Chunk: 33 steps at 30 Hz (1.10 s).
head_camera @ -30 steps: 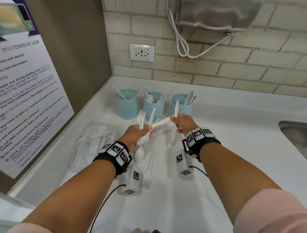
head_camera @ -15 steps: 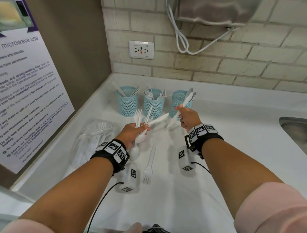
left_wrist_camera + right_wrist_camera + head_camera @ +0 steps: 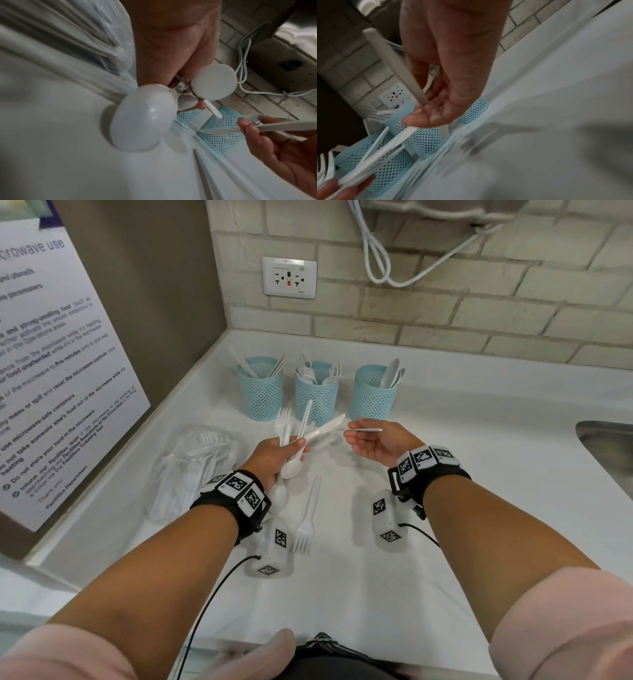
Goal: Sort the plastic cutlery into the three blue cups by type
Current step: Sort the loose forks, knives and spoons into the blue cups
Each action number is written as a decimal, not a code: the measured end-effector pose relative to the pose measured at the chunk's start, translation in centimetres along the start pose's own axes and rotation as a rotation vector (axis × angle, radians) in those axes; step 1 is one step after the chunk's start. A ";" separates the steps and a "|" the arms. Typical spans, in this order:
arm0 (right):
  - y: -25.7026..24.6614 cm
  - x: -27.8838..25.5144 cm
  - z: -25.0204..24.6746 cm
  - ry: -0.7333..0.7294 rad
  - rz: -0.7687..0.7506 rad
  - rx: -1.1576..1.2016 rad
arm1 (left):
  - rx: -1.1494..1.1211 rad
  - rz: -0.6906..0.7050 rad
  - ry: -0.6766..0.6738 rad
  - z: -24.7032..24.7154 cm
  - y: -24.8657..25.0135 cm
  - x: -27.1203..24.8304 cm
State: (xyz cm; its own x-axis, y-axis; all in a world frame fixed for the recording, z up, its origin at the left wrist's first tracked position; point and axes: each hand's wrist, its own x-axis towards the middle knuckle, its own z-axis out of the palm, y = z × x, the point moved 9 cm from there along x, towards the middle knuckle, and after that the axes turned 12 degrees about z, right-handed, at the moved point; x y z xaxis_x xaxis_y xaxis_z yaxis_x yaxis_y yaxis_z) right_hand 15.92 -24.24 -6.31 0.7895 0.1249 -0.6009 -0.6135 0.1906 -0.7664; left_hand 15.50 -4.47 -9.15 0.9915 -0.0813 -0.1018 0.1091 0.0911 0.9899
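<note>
Three blue mesh cups stand in a row at the back: the left cup (image 3: 260, 392) has knives, the middle cup (image 3: 317, 397) forks, the right cup (image 3: 375, 395) spoons. My left hand (image 3: 284, 450) grips a bunch of white cutlery: a fork (image 3: 282, 422), a knife (image 3: 325, 428) and a spoon (image 3: 293, 467). My right hand (image 3: 368, 440) is palm up just right of that knife's tip, pinching one thin white cutlery piece (image 3: 364, 430), seen edge-on. In the right wrist view this piece (image 3: 393, 65) lies across the fingers. A loose fork (image 3: 306, 518) lies on the counter.
A clear plastic bag (image 3: 195, 467) of cutlery lies left of my left hand. Another spoon (image 3: 279, 498) lies on the counter under that wrist. A steel sink (image 3: 606, 446) opens at the right edge. A poster panel (image 3: 68, 371) walls off the left side.
My right hand has drawn back from the right cup toward the left hand's bunch and turned palm up, still with one white piece. The left hand has barely moved.
</note>
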 end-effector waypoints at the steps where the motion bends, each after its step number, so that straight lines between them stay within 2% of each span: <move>1: 0.2 0.2 -0.2 0.038 -0.024 -0.049 | 0.002 -0.001 -0.005 0.1 -0.1 -0.1; 4: 0.7 0.8 -0.5 0.078 -0.057 -0.126 | -0.005 -0.002 -0.013 0.4 -0.2 -0.2; 7: 1.2 1.1 -0.8 0.107 -0.017 -0.144 | -0.015 0.002 -0.004 0.3 -0.2 -0.2; 12: 1.9 1.0 0.3 0.047 0.011 -0.184 | -0.044 0.025 0.017 0.1 -0.4 -0.3; 17: 1.9 0.7 1.3 0.129 0.000 -0.290 | -0.065 0.041 -0.003 0.8 -0.2 -0.5; 21: 2.1 0.2 3.1 0.068 0.036 -0.121 | -0.050 0.053 -0.022 1.4 0.1 -0.5; 24: 2.0 0.0 4.0 0.113 0.059 -0.273 | -0.058 0.061 -0.035 1.9 0.4 -0.8; 26: 2.0 0.3 4.4 0.113 0.063 -0.266 | -0.079 0.059 -0.042 2.2 0.3 -0.8; 30: 1.5 0.7 5.1 0.041 -0.028 -0.143 | -0.037 0.072 -0.072 2.3 0.3 -0.6; 33: 0.6 0.7 4.0 0.127 -0.082 -0.095 | -0.022 0.075 -0.063 2.1 0.5 -0.5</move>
State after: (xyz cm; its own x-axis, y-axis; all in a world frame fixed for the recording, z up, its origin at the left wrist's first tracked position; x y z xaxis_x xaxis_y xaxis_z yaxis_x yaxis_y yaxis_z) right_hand 16.14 -20.13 -6.26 0.8319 -0.0125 -0.5548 -0.5509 0.1018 -0.8283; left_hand 14.88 -6.44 -8.44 0.9905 -0.1357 -0.0204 0.0370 0.1208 0.9920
